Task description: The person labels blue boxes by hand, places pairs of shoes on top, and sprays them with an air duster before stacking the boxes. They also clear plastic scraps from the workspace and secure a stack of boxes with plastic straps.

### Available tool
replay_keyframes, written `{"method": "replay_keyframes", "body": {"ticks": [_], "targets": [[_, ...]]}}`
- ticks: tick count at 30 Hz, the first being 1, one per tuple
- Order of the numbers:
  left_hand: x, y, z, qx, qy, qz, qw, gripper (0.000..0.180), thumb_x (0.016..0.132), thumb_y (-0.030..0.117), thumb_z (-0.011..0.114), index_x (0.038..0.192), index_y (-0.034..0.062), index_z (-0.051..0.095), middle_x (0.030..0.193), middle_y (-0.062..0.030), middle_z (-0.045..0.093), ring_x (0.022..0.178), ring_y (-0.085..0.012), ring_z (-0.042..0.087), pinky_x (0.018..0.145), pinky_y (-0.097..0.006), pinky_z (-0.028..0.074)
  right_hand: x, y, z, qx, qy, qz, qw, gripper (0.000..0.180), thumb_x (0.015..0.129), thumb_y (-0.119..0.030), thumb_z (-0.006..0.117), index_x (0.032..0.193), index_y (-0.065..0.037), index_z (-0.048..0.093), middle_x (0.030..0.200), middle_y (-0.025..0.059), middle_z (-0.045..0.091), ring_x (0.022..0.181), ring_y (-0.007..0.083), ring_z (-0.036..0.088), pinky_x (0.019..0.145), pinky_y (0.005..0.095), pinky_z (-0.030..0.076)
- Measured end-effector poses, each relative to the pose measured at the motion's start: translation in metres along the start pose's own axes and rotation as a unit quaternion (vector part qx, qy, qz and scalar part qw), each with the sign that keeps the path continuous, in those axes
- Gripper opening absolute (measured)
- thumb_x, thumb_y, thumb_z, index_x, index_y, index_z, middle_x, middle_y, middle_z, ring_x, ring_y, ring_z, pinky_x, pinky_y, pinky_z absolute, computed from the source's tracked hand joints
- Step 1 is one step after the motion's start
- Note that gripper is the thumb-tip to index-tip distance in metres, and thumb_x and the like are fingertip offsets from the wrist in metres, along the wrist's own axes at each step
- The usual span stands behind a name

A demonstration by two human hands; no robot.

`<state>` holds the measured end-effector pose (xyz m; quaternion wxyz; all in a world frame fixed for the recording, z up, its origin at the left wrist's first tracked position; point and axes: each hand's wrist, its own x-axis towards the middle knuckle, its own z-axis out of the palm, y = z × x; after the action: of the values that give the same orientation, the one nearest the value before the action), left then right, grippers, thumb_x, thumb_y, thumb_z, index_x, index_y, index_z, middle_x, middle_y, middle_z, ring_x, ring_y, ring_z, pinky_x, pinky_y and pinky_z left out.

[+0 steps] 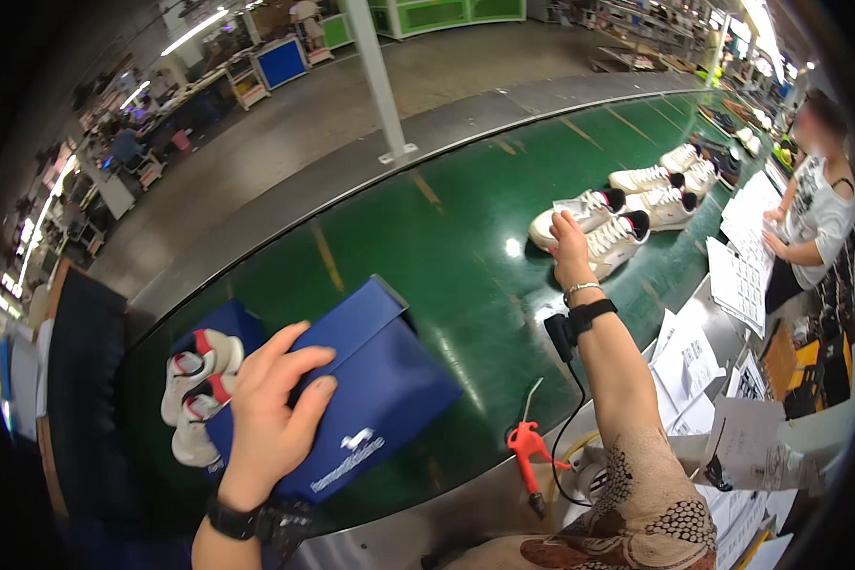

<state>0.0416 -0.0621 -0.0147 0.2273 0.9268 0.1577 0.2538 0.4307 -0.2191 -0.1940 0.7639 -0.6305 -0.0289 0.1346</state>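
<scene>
My left hand is over the left side of a closed blue shoebox, its fingers apart and curved; contact with the box is hard to judge. My right hand reaches out to a pair of white sneakers, its fingers drawn together at the toe of the nearer sneaker. Part of that grip is hidden. The other sneaker of the pair lies just beyond. Black straps circle both wrists, and a cable hangs from the right one.
More white sneakers stand farther along the green conveyor belt. Another white and red pair sits at left by a blue box. A red air gun lies at the near edge. Papers and a person are at right.
</scene>
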Motion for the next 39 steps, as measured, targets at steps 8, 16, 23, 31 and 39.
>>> {"method": "replay_keyframes", "body": {"ticks": [8,16,23,31,39], "targets": [[-0.007,0.016,0.0,0.013,-0.035,0.043,0.998,0.035,0.079,0.037,0.059,0.103,0.0126,0.065,0.123,-0.0093,0.052,0.115,-0.0255,0.046,0.099,-0.044,0.025,-0.226,-0.11,0.065,-0.061,-0.359,-0.288,0.886,0.06,0.087,-0.023,0.057,0.136,-0.003,0.027,0.114,0.0159,0.055,0.109,0.0226,0.052,0.096,0.0334,0.037],[-0.026,0.036,0.014,-0.125,0.036,-0.03,0.991,0.024,0.077,0.037,0.065,0.084,0.0134,0.069,0.11,-0.0007,0.06,0.115,-0.021,0.045,0.103,-0.054,0.007,-0.312,-0.109,0.049,-0.131,-0.405,-0.432,0.795,0.063,0.076,-0.015,0.069,0.129,0.001,0.037,0.114,0.0182,0.054,0.1,0.0322,0.055,0.088,0.0367,0.042],[-0.045,0.052,0.024,-0.131,0.077,-0.004,0.988,0.014,0.076,0.026,0.067,0.074,0.0124,0.065,0.1,0.0041,0.061,0.115,-0.0178,0.045,0.103,-0.051,0.004,-0.336,-0.123,0.03,-0.314,-0.231,-0.366,0.845,0.07,0.072,-0.019,0.071,0.131,-0.002,0.037,0.09,0.0146,0.064,0.084,0.0319,0.061,0.076,0.0358,0.048],[-0.054,0.056,0.023,-0.097,0.049,0.045,0.993,0.016,0.073,0.027,0.069,0.069,0.0127,0.063,0.098,0.0048,0.061,0.116,-0.0203,0.044,0.103,-0.053,0.007,-0.292,-0.121,0.022,-0.066,-0.291,-0.226,0.927,0.053,0.077,-0.01,0.068,0.124,-0.001,0.045,0.09,0.0026,0.058,0.08,0.0094,0.056,0.07,0.0208,0.045],[-0.053,0.063,0.032,0.023,0.039,0.044,0.998,0.023,0.066,0.03,0.073,0.058,0.0125,0.061,0.099,0.0038,0.06,0.115,-0.0235,0.043,0.102,-0.053,0.009,-0.277,-0.116,0.02,-0.149,-0.321,-0.156,0.922,0.026,0.073,-0.006,0.07,0.097,0.001,0.06,0.072,-0.002,0.056,0.065,0.003,0.05,0.06,0.0179,0.044]]}}
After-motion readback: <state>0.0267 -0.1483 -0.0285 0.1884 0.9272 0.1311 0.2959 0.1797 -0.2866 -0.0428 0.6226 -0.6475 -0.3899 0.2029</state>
